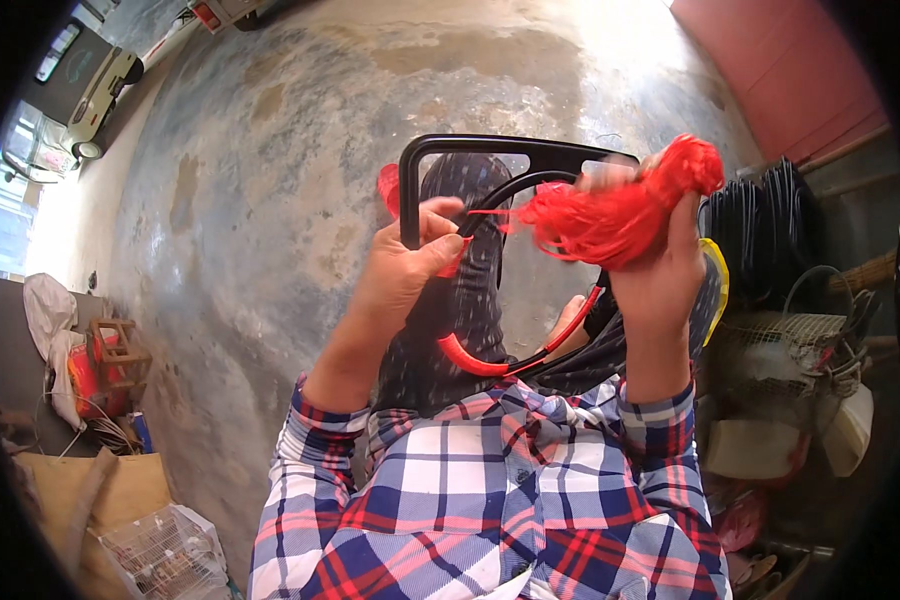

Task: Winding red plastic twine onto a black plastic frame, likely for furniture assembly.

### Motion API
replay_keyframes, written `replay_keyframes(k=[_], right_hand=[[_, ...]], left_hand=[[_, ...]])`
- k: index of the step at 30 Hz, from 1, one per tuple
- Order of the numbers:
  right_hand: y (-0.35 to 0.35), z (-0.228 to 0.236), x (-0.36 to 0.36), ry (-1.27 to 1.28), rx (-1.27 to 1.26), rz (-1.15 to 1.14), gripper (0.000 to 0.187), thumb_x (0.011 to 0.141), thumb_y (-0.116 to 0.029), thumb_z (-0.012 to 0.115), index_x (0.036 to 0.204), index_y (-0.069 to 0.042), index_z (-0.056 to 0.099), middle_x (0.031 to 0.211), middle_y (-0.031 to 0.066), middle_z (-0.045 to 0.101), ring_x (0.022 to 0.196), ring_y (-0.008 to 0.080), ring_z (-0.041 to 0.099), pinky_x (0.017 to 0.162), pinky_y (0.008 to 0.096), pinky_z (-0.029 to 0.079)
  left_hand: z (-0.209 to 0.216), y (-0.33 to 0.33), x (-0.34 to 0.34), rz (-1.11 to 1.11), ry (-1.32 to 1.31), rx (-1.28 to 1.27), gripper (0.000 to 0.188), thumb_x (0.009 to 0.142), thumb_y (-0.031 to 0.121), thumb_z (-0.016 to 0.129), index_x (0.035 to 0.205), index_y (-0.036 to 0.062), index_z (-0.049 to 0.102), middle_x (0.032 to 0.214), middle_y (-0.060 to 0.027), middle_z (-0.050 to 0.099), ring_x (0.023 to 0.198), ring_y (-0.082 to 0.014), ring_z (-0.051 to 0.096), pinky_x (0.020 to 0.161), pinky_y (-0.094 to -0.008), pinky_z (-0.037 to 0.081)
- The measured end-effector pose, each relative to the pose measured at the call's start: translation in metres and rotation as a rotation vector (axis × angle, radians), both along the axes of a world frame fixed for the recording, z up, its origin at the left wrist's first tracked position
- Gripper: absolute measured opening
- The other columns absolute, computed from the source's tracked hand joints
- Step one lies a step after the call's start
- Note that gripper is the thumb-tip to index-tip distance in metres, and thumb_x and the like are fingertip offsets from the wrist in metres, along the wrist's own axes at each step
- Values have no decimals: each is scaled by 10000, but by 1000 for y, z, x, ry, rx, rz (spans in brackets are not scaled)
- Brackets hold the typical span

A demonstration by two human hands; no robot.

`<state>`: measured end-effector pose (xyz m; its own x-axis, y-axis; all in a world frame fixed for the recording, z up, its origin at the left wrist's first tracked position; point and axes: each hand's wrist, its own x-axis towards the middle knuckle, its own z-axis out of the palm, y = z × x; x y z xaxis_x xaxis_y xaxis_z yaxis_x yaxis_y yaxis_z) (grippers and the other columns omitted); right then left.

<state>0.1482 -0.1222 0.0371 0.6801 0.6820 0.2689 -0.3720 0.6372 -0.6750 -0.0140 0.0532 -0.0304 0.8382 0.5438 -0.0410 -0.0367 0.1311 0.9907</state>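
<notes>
In front of my lap is a black frame (550,147) with rounded corners, holding a black ring (515,186). Red strands wrap the ring's lower part (467,360) and a stretch at its lower right. My left hand (402,268) is closed at the ring's upper left, thumb and fingers pinched together, with a bit of red at the thumb tip. A thick bundle of red plastic twine (610,215) fills my right hand (660,275), whose fingers are partly blurred. From the bundle a thin red strand (488,211) stretches left to the ring by my left hand.
My legs in dark speckled trousers (460,290) lie behind the frame. Black frames (770,225) stack at the right, above a wire cage (780,340). A wooden stool (120,355) and a white wire basket (165,555) stand left. A vehicle (85,85) is parked far left on concrete.
</notes>
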Motion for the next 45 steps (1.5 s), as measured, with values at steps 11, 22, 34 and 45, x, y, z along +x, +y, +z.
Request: replay_keyframes(k=[11, 22, 34, 45], right_hand=[[-39, -61, -32, -186, -218, 12, 338, 995, -185, 577, 1276, -26, 475, 1007, 40, 620, 896, 124, 613, 858, 296, 506], [-3, -125, -18, -1117, -1022, -440, 345, 844, -292, 739, 1041, -73, 560, 818, 157, 654, 727, 349, 670, 619, 423, 520], [32, -74, -14, -36, -257, 221, 481, 831, -111, 724, 1273, -23, 555, 1199, 99, 627, 1126, 218, 614, 940, 383, 505], [-8, -63, -13, -89, -333, 142, 388, 836, -52, 692, 1206, -5, 584, 1086, 75, 649, 1038, 167, 612, 968, 338, 462]], left_hand=[[8, 2, -4, -130, 65, -294, 307, 1012, 291, 519, 1103, -1, 553, 781, -150, 670, 615, -156, 608, 589, -253, 489], [14, -8, -6, -355, -106, -679, 885, 885, 748, 388, 1017, -98, 613, 711, -171, 631, 549, -169, 542, 606, -313, 465], [42, -36, -5, -275, -44, -679, 426, 990, 368, 567, 1182, -8, 628, 957, -159, 681, 707, -181, 651, 589, -261, 523], [33, -44, -9, -171, -140, -649, 364, 1030, 324, 429, 1200, 36, 573, 996, -118, 651, 779, -186, 637, 607, -299, 537]])
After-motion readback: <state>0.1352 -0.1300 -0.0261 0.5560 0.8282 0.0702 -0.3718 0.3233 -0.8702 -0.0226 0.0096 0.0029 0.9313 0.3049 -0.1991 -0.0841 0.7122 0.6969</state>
